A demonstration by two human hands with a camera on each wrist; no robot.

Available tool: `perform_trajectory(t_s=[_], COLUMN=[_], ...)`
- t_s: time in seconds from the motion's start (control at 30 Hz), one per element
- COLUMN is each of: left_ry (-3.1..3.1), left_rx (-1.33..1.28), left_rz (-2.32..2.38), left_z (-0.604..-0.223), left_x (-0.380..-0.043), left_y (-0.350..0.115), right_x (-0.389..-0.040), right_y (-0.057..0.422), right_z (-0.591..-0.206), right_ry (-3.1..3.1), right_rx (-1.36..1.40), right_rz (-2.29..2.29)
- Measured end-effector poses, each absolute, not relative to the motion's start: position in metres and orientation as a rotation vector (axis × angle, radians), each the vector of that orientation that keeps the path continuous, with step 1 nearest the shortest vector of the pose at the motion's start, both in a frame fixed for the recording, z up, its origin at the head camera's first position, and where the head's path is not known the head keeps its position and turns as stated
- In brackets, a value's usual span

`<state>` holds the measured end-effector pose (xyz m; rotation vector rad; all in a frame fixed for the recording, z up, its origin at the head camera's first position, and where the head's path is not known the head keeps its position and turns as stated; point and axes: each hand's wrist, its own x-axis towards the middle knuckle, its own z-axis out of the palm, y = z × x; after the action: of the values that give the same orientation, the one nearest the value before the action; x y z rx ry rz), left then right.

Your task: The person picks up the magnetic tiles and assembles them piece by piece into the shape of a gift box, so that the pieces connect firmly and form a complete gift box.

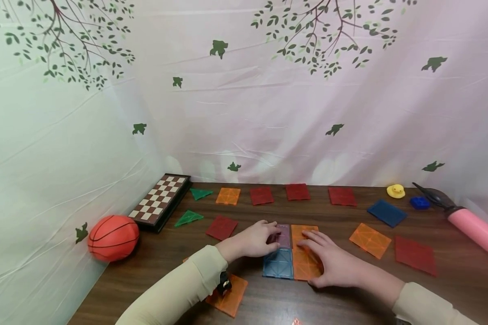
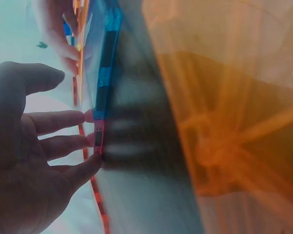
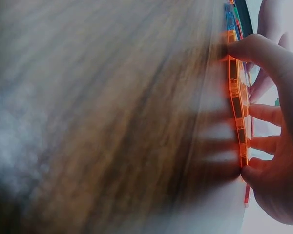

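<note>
A purple tile (image 1: 284,237) and a light-blue tile (image 1: 278,263) lie edge to edge with two orange tiles (image 1: 305,267), forming a flat square on the wooden table. My left hand (image 1: 253,239) reaches in from the left, its fingertips on the purple tile and its thumb apart, over the blue one. Across the orange pair spreads my right hand (image 1: 332,261), fingers resting on top. In the right wrist view its thumb (image 3: 251,48) touches the orange edge, with the little finger at the other end. Part of the purple tile is hidden under the left fingers.
Loose red tiles (image 1: 415,255), orange tiles (image 1: 370,240), green triangles (image 1: 189,218) and a dark-blue tile (image 1: 387,213) lie around. A chessboard (image 1: 160,201) and a small basketball (image 1: 113,238) are left; a yellow duck (image 1: 396,191), blue block (image 1: 419,203) and pink-handled object (image 1: 477,232) right.
</note>
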<state>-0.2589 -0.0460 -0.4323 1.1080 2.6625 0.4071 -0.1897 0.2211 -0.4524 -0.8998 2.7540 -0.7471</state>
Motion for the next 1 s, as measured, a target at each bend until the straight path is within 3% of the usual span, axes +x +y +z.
perform_trajectory(t_s=[1.0], left_ry=[2.66], left_rx=[1.112], left_rz=[0.288], left_z=[-0.437], left_x=[-0.244], left_y=[-0.042], right_x=[-0.189], right_y=[0.227], right_z=[-0.451], right_ry=[2.713], right_rx=[-0.954], right_rz=[-0.827])
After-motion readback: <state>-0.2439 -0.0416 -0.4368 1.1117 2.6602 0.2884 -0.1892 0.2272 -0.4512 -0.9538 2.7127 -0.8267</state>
